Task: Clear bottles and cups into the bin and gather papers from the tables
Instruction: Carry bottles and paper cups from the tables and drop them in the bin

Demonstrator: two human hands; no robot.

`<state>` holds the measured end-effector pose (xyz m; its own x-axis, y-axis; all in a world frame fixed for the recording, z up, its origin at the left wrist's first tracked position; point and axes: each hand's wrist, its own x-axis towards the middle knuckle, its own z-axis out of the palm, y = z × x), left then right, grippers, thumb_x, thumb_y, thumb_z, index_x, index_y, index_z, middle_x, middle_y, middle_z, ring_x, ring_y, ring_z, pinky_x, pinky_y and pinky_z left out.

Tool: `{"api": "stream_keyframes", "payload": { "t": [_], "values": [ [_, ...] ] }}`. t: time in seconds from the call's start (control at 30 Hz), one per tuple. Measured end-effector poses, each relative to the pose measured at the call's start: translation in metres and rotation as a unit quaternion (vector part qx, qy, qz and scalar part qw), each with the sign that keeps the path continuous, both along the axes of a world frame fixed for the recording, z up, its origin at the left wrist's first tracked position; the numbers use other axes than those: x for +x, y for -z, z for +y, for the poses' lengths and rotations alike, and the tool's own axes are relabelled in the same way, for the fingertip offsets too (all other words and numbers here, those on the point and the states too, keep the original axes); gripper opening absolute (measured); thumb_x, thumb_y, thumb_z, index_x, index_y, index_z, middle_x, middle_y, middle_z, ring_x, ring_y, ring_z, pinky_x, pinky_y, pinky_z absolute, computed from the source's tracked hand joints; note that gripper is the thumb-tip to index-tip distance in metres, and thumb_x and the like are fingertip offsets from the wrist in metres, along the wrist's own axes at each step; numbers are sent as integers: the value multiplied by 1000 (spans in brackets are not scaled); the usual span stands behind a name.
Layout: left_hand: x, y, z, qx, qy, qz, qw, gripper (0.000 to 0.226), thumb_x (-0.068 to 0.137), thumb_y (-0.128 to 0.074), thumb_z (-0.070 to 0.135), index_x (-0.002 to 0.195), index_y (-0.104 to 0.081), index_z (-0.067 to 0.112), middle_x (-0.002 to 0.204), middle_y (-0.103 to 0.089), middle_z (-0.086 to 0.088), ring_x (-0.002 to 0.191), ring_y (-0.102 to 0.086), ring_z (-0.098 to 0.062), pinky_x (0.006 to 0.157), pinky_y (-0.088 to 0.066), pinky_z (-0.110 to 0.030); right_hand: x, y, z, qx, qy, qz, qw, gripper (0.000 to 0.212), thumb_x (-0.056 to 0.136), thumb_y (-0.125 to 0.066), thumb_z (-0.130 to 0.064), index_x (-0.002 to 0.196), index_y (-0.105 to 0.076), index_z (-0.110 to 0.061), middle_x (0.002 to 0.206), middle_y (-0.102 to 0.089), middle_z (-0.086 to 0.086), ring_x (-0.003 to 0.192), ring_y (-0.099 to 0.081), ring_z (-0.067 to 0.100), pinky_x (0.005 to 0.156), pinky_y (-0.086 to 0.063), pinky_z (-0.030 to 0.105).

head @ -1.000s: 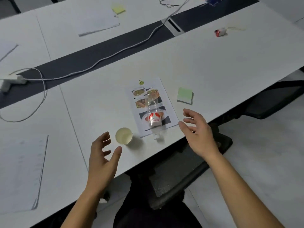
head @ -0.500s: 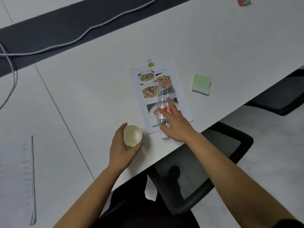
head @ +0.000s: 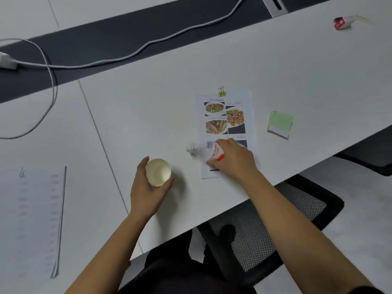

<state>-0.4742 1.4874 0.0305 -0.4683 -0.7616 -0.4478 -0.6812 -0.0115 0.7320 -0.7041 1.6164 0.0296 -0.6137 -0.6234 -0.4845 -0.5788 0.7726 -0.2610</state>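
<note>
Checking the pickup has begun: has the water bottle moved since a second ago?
Yes. The bottle, gripped by the right hand, has swung from lengthwise on the printed sheet to crosswise, its cap now past the sheet's left edge.

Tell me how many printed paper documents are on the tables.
2. A food-photo sheet with a green binder clip lies partly under the right hand and clear plastic bottle; a blurred text document lies at the far left. Others may lie out of frame.

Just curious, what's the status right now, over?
Left hand grips paper cup. Right hand grips bottle, cap leftward, at menu sheet's edge. Green sticky notes apart.
</note>
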Motion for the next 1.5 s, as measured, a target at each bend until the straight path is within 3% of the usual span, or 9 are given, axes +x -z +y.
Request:
{"api": "stream_keyframes", "payload": {
  "t": [0.17,0.4,0.53,0.67,0.77,0.9,1.1,1.23,1.5],
  "values": [
    [2,-43,7,-20,-65,71,995,78,75,-82,46,128,-26,32,118,-44,24,105,-57,-3,77,-43,-20,21,-58,17,-97,125,-20,987,64,72,-62,-80,114,-56,-32,106,-62,-14,95,-59,13,77,-47,32],
    [42,-121,63,-117,-165,178,963,69,73,-72,47,130,-35,38,116,-41,47,108,-46,17,81,-39,-6,75,-117,95,-355,240,-94,899,69,65,-59,-86,122,-53,-47,111,-64,-19,94,-59,7,85,-52,36],
    [83,-150,131,-161,-258,209,929,72,69,-72,56,132,-39,46,124,-44,42,118,-46,11,91,-37,-6,92,-134,140,-406,194,-179,875,66,73,-68,-74,129,-53,-44,115,-66,-22,106,-63,0,89,-51,27],
    [138,-161,216,-183,-337,196,903,79,63,-76,55,134,-43,47,133,-51,26,127,-51,-10,108,-43,-42,113,-136,178,-408,139,-274,860,69,74,-75,-61,133,-54,-33,113,-68,-24,101,-67,-4,89,-57,29],
    [188,-176,274,-192,-382,174,887,79,63,-78,51,133,-42,50,126,-50,32,122,-51,-3,108,-42,-40,151,-140,197,-383,81,-326,861,54,78,-74,-60,127,-56,-44,112,-67,-25,101,-65,-5,91,-56,33],
    [263,-197,331,-224,-475,161,836,87,60,-74,58,137,-37,43,135,-47,14,125,-50,-17,108,-42,-47,218,-163,205,-363,-14,-397,843,54,68,-79,-64,117,-58,-53,114,-69,-21,103,-67,-1,88,-54,27],
    [379,-202,395,-275,-573,151,757,90,57,-71,59,135,-32,40,118,-42,42,115,-52,-4,96,-44,-27,348,-183,206,-356,-128,-420,825,83,54,-74,-81,125,-56,-43,115,-68,-20,104,-68,2,87,-53,29],
    [490,-201,439,-284,-641,148,697,75,54,-70,63,116,-28,59,110,-42,50,103,-51,15,78,-40,-1,480,-180,205,-339,-191,-452,803,66,68,-79,-66,125,-55,-43,115,-68,-19,104,-68,4,90,-54,32],
    [715,-207,521,-325,-737,79,587,73,53,-73,65,116,-41,48,111,-50,37,102,-55,6,79,-46,-20,753,-193,199,-295,-337,-500,741,50,82,-71,-36,130,-55,-32,116,-71,-7,107,-70,14,90,-56,36]
  ]
}}
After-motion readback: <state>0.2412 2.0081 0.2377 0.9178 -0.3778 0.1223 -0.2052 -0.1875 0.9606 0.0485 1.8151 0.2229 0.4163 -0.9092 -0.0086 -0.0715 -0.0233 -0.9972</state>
